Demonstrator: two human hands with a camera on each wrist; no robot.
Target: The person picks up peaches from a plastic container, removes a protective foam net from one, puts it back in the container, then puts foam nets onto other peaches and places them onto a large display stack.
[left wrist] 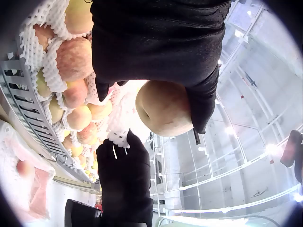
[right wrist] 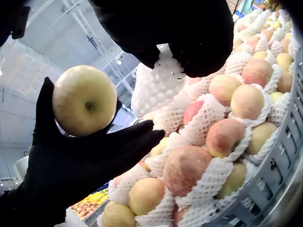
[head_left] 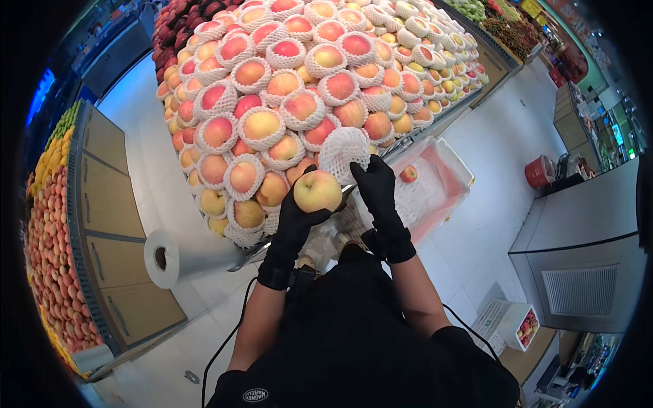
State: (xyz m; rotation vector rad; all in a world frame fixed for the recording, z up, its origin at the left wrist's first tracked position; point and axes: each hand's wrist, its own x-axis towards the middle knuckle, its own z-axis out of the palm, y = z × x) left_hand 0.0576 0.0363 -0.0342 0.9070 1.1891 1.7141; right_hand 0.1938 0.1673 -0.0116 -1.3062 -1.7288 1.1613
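Note:
My left hand (head_left: 291,221), in a black glove, holds a pale yellow-green apple (head_left: 317,191) between thumb and index finger. In the right wrist view the apple (right wrist: 85,100) shows its dimpled end, while the other fingers (right wrist: 137,139) of that hand stretch out past it. My gloved right hand (head_left: 378,194) pinches the edge of a white foam net sleeve (head_left: 345,155), just right of the apple. The sleeve (right wrist: 156,87) hangs from the fingertips, apart from the apple. Both hands are at the near edge of a piled apple display (head_left: 262,126).
Many piled apples sit in foam nets behind a grey slatted rim (right wrist: 265,182). A plastic-lined white box (head_left: 435,183) with one red apple (head_left: 408,174) stands at right. To the left is a roll of clear bags (head_left: 163,258); farther left, another fruit stand (head_left: 61,251).

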